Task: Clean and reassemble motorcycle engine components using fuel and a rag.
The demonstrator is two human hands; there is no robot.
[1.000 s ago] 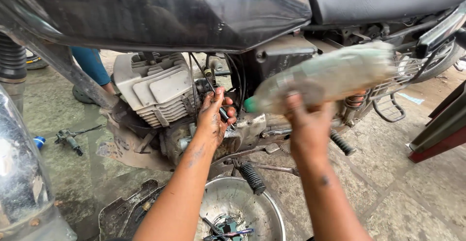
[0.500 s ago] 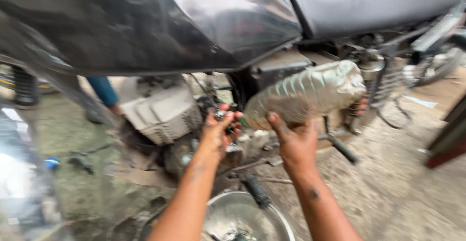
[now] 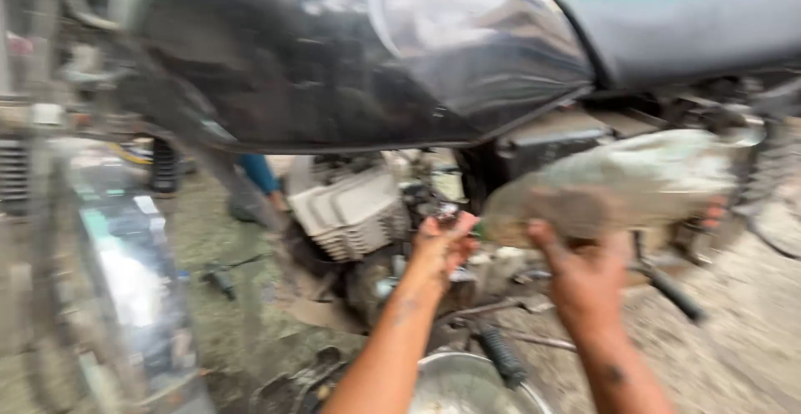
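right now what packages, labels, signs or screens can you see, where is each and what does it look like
Plastic bottle: right of centre under the seat, lying on its side, cloudy greenish-grey, held up by the right hand; too blurred to tell whether it bears a label.
Left hand is at the engine, with no package in it.
No signs or screens show.

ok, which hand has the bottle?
The right hand, cupped under the tilted cloudy plastic bottle; the left hand is at the engine instead.

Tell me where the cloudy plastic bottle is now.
In the head view, the cloudy plastic bottle lies sideways at right, under the grey seat, held by the right hand.
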